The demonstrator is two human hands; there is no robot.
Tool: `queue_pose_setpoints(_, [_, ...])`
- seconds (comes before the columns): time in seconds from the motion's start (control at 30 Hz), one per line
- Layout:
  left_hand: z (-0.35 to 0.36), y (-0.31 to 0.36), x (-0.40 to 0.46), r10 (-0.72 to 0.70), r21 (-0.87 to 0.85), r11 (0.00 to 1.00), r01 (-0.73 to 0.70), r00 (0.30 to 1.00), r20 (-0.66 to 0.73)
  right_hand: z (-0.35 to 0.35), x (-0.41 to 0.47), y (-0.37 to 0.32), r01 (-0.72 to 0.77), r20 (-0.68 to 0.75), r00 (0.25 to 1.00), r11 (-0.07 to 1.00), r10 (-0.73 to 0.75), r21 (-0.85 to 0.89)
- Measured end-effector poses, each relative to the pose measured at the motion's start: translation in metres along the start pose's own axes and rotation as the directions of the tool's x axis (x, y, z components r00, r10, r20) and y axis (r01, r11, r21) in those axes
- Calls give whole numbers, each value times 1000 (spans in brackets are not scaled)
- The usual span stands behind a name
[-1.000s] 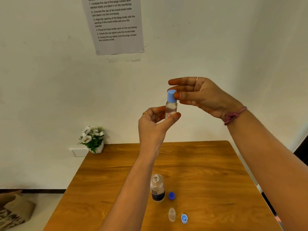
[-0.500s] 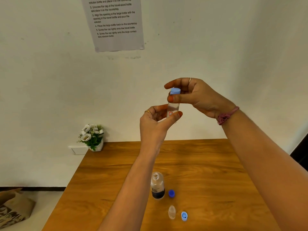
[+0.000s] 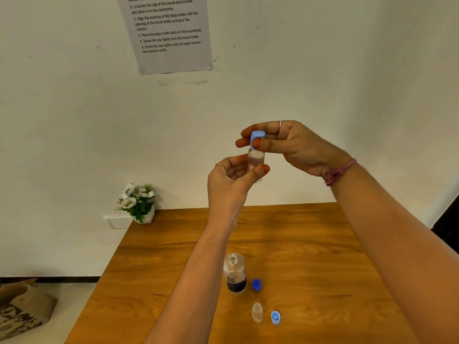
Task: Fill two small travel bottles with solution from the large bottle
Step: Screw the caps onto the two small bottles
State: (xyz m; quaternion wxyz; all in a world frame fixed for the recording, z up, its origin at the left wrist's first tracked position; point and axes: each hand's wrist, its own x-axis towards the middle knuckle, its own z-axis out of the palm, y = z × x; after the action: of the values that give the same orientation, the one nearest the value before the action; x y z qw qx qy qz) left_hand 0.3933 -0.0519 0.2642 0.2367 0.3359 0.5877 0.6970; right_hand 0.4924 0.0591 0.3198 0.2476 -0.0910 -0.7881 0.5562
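Left hand (image 3: 232, 181) pinches small clear plastic travel bottle (image 3: 255, 162), held upright above the table; right hand (image 3: 285, 145) fingers grip its light-blue cap (image 3: 257, 139). Step judged: capping first bottle. Next: fill uncapped second travel bottle (image 3: 257, 311) from open large bottle (image 3: 234, 273).

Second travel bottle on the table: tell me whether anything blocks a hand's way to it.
Nothing visible does. The second travel bottle stands uncapped and apart from the large bottle behind it and its light-blue cap beside it. Both hands are busy above, though.
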Motion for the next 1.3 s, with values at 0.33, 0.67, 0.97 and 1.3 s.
queue_pose_setpoints(0.33, [3, -7, 4, 9, 8, 1000, -8, 995, -96, 24, 3, 7, 19, -258, 966, 1000, -24, -20])
queue_pose_setpoints(0.67, [2, -15, 3, 20, 24, 1000, -17, 989, -146, 33, 1, 16, 27, -301, 954, 999, -14, 39])
queue_pose_setpoints(0.97, [-10, -37, -4, -63, -73, 996, 57, 995, -81, 39, -27, 50, -45, -489, 827, 901, 276, 432])
queue_pose_setpoints(1.3, [-50, -93, -42, -209, 8, 978, 209, 976, 59, 82, -100, 158, -367, -543, 568, 781, 619, 506])
